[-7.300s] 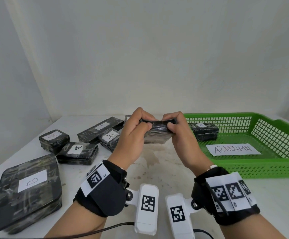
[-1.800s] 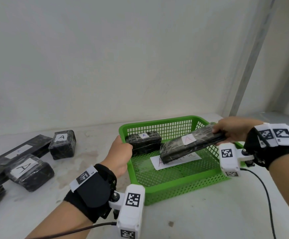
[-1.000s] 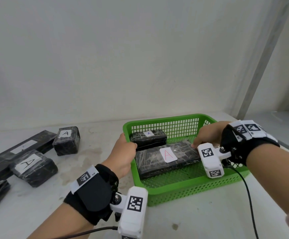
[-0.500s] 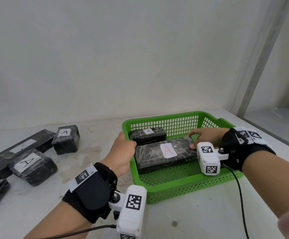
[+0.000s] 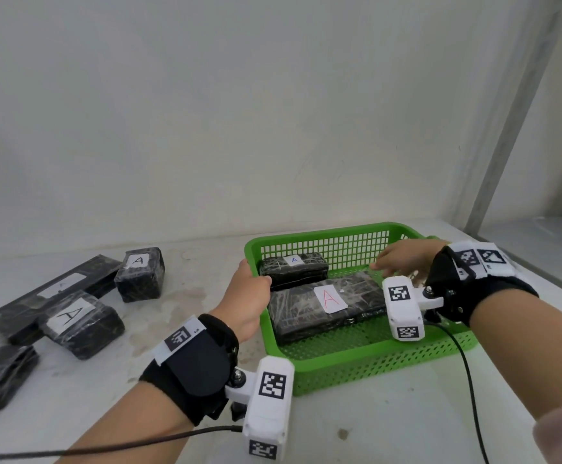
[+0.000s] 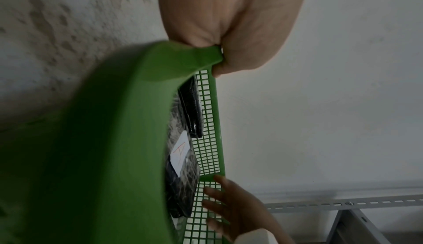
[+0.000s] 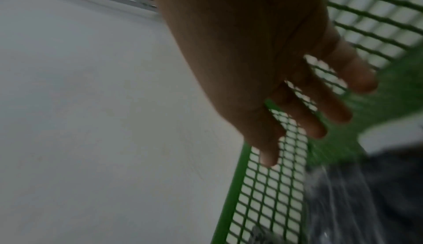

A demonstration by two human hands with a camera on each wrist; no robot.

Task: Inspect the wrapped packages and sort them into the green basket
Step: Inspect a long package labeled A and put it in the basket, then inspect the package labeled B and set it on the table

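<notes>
Thumb (image 6: 231, 61) pinching green basket (image 6: 128, 121) rim shows only wrist-side.

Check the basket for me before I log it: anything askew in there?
Slightly. The long package with the red A lies at a slant across the green basket, close beside the smaller package. No visible tears or spills.

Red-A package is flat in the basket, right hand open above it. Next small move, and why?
Probably draw the right hand out of the green basket toward the packages on the table: it holds nothing, and the red-A package lies flat inside. The left hand grips the rim.
</notes>
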